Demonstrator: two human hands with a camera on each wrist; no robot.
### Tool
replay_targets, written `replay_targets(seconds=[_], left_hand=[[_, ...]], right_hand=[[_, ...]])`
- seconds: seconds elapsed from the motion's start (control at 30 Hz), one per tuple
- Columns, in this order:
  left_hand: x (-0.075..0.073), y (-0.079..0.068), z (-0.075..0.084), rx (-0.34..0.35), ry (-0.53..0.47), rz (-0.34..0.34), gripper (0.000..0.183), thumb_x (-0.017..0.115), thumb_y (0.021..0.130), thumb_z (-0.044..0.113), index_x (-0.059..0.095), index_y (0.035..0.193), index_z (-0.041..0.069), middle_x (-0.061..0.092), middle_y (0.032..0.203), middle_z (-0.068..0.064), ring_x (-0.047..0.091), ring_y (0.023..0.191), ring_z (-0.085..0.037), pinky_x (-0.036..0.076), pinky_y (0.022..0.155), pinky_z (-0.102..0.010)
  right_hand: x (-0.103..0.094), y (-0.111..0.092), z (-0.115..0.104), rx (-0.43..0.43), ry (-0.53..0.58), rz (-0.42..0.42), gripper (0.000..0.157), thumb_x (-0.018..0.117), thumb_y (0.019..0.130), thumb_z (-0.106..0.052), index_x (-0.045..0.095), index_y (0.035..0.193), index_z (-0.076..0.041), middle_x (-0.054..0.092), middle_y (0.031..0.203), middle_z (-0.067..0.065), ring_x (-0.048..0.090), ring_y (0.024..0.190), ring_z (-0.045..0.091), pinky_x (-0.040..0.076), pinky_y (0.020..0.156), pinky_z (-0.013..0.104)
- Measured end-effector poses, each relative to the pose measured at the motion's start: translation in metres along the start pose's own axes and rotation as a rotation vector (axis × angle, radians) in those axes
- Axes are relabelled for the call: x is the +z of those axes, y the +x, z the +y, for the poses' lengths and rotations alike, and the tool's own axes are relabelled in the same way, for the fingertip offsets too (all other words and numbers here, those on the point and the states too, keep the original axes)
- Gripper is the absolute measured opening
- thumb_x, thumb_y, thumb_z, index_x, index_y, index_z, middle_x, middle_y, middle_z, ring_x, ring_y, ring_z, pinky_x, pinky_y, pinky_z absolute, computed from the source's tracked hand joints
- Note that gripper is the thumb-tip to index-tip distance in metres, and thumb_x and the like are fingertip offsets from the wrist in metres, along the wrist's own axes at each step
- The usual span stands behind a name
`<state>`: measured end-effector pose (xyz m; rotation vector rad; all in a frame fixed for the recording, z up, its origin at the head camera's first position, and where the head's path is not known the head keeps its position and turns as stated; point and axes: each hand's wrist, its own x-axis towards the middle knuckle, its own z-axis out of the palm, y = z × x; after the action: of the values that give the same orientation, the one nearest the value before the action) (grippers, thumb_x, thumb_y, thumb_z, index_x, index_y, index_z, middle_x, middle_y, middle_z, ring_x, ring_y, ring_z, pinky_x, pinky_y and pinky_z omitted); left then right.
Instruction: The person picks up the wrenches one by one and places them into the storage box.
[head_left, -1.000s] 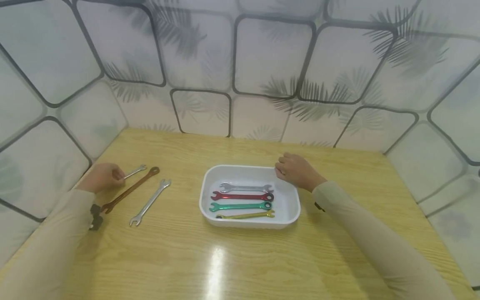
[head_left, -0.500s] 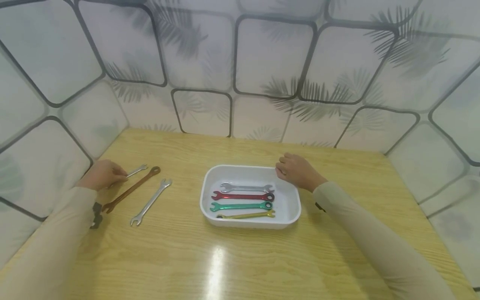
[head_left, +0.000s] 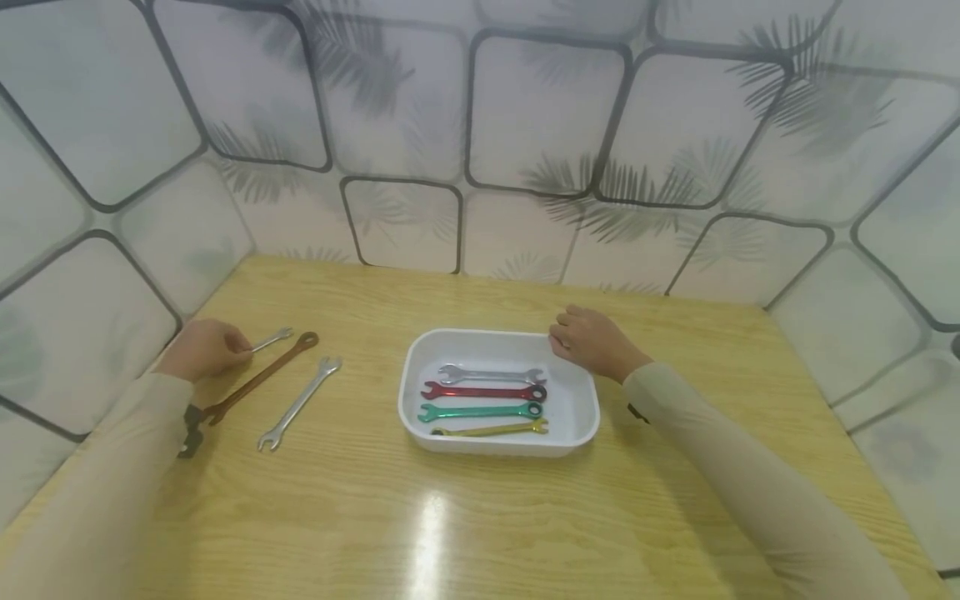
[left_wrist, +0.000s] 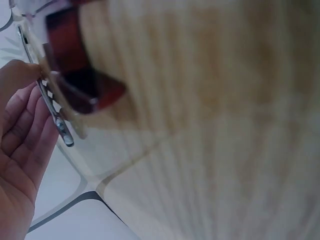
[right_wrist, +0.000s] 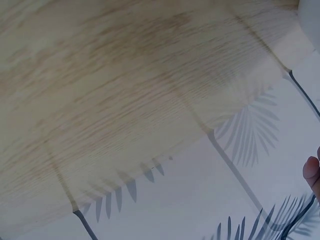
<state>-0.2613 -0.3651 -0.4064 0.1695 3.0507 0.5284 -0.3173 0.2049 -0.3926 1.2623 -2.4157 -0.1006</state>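
My left hand point(head_left: 204, 348) pinches a small silver open-ended wrench point(head_left: 272, 340) between thumb and fingers at the table's left side. In the left wrist view the wrench point(left_wrist: 56, 107) lies across the fingers, its reflection on the tabletop beside it. Right next to it rests a brown combination wrench point(head_left: 262, 378), and a larger silver double open-ended wrench point(head_left: 300, 404) lies to the right of that. My right hand point(head_left: 596, 342) grips the back right rim of a white tray point(head_left: 498, 448) with curled fingers. In the right wrist view only a fingertip point(right_wrist: 312, 167) shows.
Inside the tray lie a silver wrench point(head_left: 491, 377), a red one point(head_left: 483, 392), a green one point(head_left: 480, 412) and a yellow one point(head_left: 495, 430), roughly parallel. A patterned wall point(head_left: 408, 225) encloses the wooden table point(head_left: 360, 525) at the back and sides.
The left hand's fingers have shifted slightly at the small silver wrench, which stays nearly in place. Right hand and tray have not moved.
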Motion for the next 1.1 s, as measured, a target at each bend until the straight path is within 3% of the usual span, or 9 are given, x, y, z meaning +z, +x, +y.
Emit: replay_targets(seconds=[0.1, 0.27, 0.7, 0.93, 1.1], left_hand=[[0.001, 0.000, -0.001, 0.029, 0.023, 0.003, 0.016, 0.066, 0.077, 0.015, 0.069, 0.083, 0.001, 0.070, 0.079, -0.010, 0.062, 0.076, -0.027, 0.049, 0.075, -0.047], [0.002, -0.002, 0.000, 0.084, 0.008, -0.012, 0.015, 0.064, 0.073, 0.009, 0.064, 0.079, -0.005, 0.066, 0.074, -0.012, 0.060, 0.069, -0.024, 0.051, 0.068, -0.040], [0.001, -0.003, -0.001, 0.123, 0.039, 0.077, 0.015, 0.064, 0.077, 0.009, 0.063, 0.081, -0.005, 0.067, 0.074, -0.013, 0.061, 0.069, -0.026, 0.052, 0.070, -0.046], [-0.004, 0.000, 0.005, 0.090, -0.040, 0.084, 0.016, 0.066, 0.078, 0.007, 0.062, 0.083, -0.008, 0.066, 0.073, -0.016, 0.060, 0.068, -0.024, 0.048, 0.066, -0.036], [-0.005, 0.000, 0.008, 0.076, -0.029, 0.066, 0.019, 0.067, 0.079, 0.010, 0.062, 0.086, -0.007, 0.067, 0.074, -0.014, 0.060, 0.070, -0.024, 0.049, 0.069, -0.040]], right_hand=[[0.001, 0.001, 0.000, -0.004, 0.005, 0.004, 0.013, 0.057, 0.086, -0.011, 0.063, 0.075, -0.009, 0.053, 0.066, 0.001, 0.042, 0.062, 0.014, 0.041, 0.056, 0.024], [0.001, 0.001, -0.001, -0.005, 0.011, 0.005, 0.013, 0.057, 0.086, -0.012, 0.064, 0.075, -0.008, 0.053, 0.066, 0.001, 0.042, 0.063, 0.014, 0.041, 0.057, 0.024], [0.003, 0.000, 0.002, -0.001, 0.009, 0.005, 0.012, 0.058, 0.085, -0.012, 0.064, 0.075, -0.008, 0.053, 0.065, 0.001, 0.042, 0.062, 0.014, 0.040, 0.056, 0.024], [0.003, 0.000, 0.002, -0.003, 0.003, 0.010, 0.013, 0.058, 0.085, -0.012, 0.063, 0.074, -0.008, 0.053, 0.065, 0.001, 0.042, 0.061, 0.014, 0.040, 0.055, 0.024], [0.003, 0.000, 0.002, -0.016, 0.002, 0.021, 0.012, 0.059, 0.085, -0.012, 0.064, 0.074, -0.008, 0.053, 0.065, 0.001, 0.042, 0.061, 0.015, 0.040, 0.055, 0.024]])
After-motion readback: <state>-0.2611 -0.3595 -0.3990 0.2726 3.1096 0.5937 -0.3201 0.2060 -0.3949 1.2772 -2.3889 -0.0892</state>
